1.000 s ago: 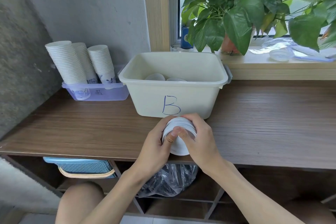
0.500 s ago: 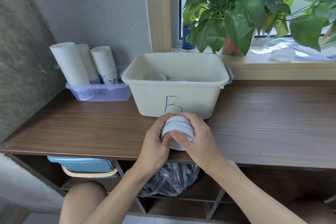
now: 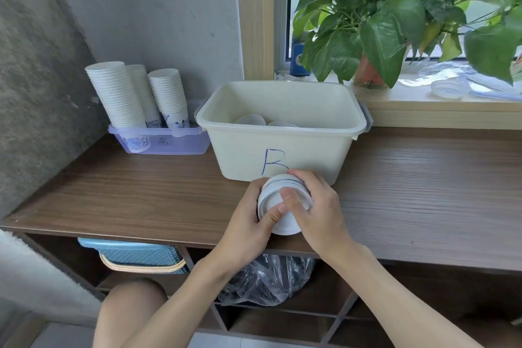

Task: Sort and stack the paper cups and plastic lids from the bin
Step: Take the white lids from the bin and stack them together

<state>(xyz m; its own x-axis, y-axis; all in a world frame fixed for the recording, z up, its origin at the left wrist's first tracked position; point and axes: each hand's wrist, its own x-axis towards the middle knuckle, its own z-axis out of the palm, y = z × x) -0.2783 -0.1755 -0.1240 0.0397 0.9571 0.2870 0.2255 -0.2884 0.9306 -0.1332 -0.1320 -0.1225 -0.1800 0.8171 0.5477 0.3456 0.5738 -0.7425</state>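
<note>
A stack of white cups [image 3: 275, 200] lies tilted toward me just in front of the cream bin [image 3: 282, 150] marked "B". My left hand [image 3: 248, 223] grips the stack from the left, thumb across its base. My right hand [image 3: 316, 206] grips it from the right, thumb on the base too. A few white cups or lids [image 3: 251, 119] still lie inside the bin. Three tall stacks of paper cups [image 3: 135, 93] stand in a clear purple tray [image 3: 161, 144] at the back left.
The brown wooden counter [image 3: 423, 192] runs to the right. A potted plant [image 3: 381, 22] sits on the windowsill behind the bin, with clear plastic lids [image 3: 449, 89] beside it. Under the counter are a blue basket [image 3: 135, 256] and a clear plastic bag [image 3: 265, 280].
Both hands keep hold of the cup stack in front of the bin; the stack's base now tips more toward me and both thumbs press on it.
</note>
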